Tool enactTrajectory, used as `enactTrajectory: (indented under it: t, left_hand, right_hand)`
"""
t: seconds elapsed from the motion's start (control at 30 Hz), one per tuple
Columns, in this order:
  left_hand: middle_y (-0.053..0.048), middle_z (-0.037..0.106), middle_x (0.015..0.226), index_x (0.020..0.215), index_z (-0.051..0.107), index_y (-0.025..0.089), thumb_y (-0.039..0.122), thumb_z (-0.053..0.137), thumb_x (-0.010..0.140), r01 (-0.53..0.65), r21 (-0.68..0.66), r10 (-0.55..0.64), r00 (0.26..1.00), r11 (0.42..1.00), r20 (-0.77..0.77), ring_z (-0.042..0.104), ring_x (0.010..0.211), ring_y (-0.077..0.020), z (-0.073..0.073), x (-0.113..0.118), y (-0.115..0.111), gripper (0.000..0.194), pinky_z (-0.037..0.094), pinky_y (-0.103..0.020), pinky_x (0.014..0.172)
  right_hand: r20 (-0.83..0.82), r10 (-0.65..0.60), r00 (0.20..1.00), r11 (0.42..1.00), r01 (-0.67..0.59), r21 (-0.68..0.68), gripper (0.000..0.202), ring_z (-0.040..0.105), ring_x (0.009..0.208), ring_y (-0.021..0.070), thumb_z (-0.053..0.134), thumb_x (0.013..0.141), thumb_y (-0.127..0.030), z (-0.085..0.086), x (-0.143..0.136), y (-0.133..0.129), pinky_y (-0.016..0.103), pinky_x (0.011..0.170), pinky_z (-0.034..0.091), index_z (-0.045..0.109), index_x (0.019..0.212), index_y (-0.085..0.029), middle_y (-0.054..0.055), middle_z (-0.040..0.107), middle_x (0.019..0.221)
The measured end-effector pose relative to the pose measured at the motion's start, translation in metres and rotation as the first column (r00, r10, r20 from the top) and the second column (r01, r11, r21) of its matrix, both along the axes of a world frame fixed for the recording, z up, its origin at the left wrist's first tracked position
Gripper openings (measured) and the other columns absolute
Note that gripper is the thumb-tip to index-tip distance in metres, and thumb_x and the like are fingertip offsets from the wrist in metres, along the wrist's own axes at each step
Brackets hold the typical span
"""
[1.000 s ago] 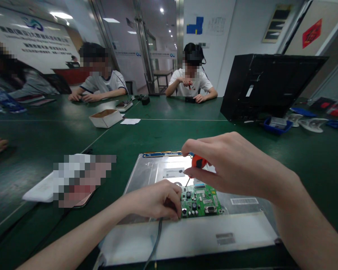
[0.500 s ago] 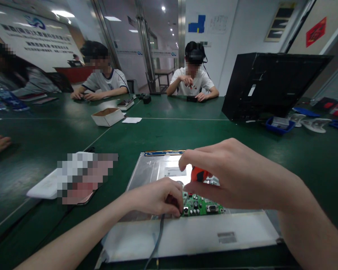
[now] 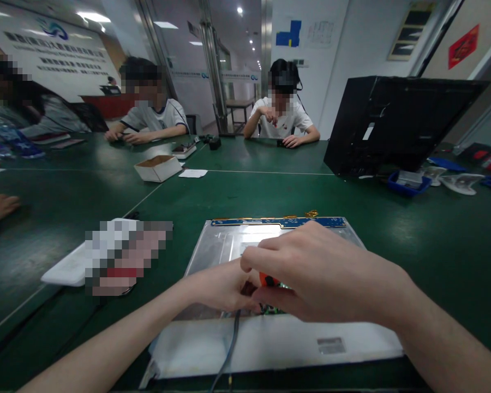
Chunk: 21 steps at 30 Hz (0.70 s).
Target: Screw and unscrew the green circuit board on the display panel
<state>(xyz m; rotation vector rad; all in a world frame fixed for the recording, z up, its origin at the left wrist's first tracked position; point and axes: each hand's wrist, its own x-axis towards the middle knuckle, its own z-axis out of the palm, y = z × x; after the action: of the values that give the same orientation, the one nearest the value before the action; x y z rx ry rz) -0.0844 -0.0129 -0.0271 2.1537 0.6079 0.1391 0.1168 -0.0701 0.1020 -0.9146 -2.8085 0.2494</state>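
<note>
A flat metal panel (image 3: 204,245) with a blue strip board (image 3: 327,222) along its far edge lies on the green table. My right hand (image 3: 311,273) is closed around an orange and black tool (image 3: 268,279), over the panel's middle. Beside it on the left, my left hand (image 3: 233,286) rests low with curled fingers at the green circuit board (image 3: 272,310); whatever its fingertips pinch is hidden. A dark cable (image 3: 234,341) runs from under the left hand across the white front strip (image 3: 286,346). My right hand covers most of the circuit board.
Left of the panel lie a white object (image 3: 67,267) and a pinkish one, both blurred. Farther back are a small open box (image 3: 159,168), a large black monitor (image 3: 396,125) and a blue tray (image 3: 409,185). Several people sit around the table; one person's hand (image 3: 0,206) rests at far left.
My right hand has moved left and down with the orange and black tool, closer to my left hand. The blue strip board shows more, the circuit board less. My left hand has barely moved.
</note>
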Motion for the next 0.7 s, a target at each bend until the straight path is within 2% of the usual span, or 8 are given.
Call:
enactTrajectory:
  t: [0.27,0.47,0.6,0.7]
  left_hand:
    - [0.001,0.059,0.065,0.068,0.065,0.021,0.018,0.062,0.078,0.050,0.094,-0.047,0.998,0.994,-0.033,0.054,0.065,-0.0164,0.009,0.002,0.000,0.011,0.039,-0.023,0.056]
    - [0.002,0.061,0.069,0.072,0.065,0.021,0.018,0.063,0.078,0.038,0.068,-0.039,0.999,0.997,0.005,0.055,0.067,-0.0166,0.010,0.004,-0.001,0.006,0.040,-0.024,0.058]
    - [0.004,0.059,0.067,0.068,0.062,0.021,0.015,0.062,0.075,0.043,0.004,-0.043,0.999,0.999,0.027,0.053,0.064,-0.0147,0.010,0.005,0.001,0.009,0.040,-0.023,0.057]
    - [0.004,0.060,0.068,0.069,0.061,0.020,0.015,0.061,0.076,0.079,0.021,-0.079,0.997,0.997,-0.016,0.054,0.066,-0.0141,0.011,0.006,0.003,0.009,0.039,-0.021,0.057]
  right_hand:
    - [0.011,0.007,1.000,0.999,-0.007,0.032,0.004,0.049,0.062,0.0119,0.056,0.090,-0.023,-0.003,-0.003,0.001,0.027,0.052,0.024,0.054,0.089,-0.019,0.000,0.065,0.081]
    - [-0.004,0.012,1.000,0.999,-0.012,0.035,0.008,0.049,0.064,0.0126,0.057,0.088,-0.026,-0.003,-0.002,-0.002,0.028,0.052,0.025,0.054,0.091,-0.019,0.000,0.064,0.084]
    - [-0.021,0.048,0.999,0.999,-0.048,-0.007,0.012,0.048,0.066,0.0121,0.059,0.081,-0.021,-0.002,-0.001,-0.003,0.026,0.052,0.027,0.052,0.091,-0.018,0.000,0.062,0.086]
    - [-0.012,0.039,0.999,0.999,-0.039,0.001,0.010,0.048,0.065,0.0117,0.058,0.081,-0.018,-0.003,-0.002,-0.001,0.026,0.052,0.025,0.051,0.089,-0.019,0.000,0.062,0.084]
